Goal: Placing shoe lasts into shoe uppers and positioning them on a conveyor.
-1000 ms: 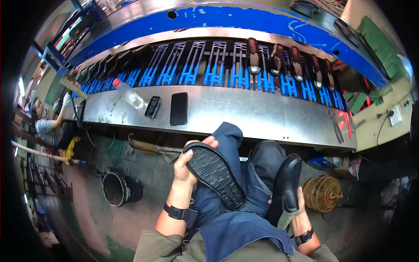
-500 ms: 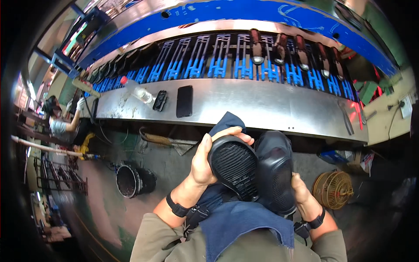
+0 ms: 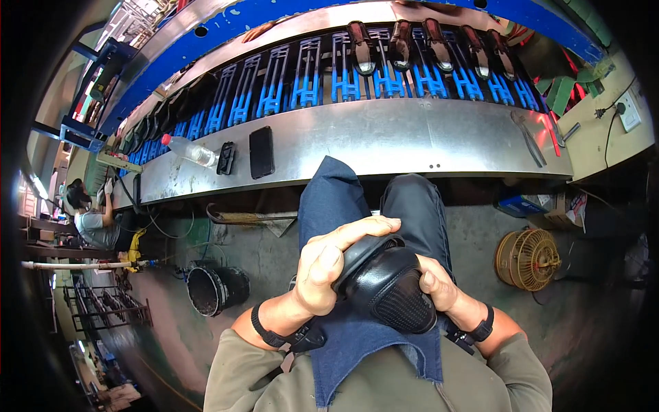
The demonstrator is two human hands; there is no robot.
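In my left hand (image 3: 321, 269) is a black rubber sole (image 3: 358, 255), its edge gripped between thumb and fingers. My right hand (image 3: 439, 285) clasps a black shoe upper (image 3: 398, 295) with a shiny end and a perforated patch. Both pieces are brought together over my lap, the sole lying along the left side of the upper. Where they meet is partly hidden by the upper and my left fingers. Beneath them is a dark blue cloth apron (image 3: 371, 357).
Ahead runs a metal ledge (image 3: 357, 134) bearing a phone (image 3: 261, 152), a bottle (image 3: 189, 151) and pliers (image 3: 528, 141). Beyond it, a rack with blue supports (image 3: 305, 89) carries several shoes (image 3: 403, 44). On the floor are a bucket (image 3: 216, 288) and a round wire-caged fan (image 3: 527, 259). Another person (image 3: 96, 223) works far left.
The sole and the upper, earlier side by side with the tread showing, are now tilted and pressed close together, lower over my lap. My view has shifted, showing both my knees.
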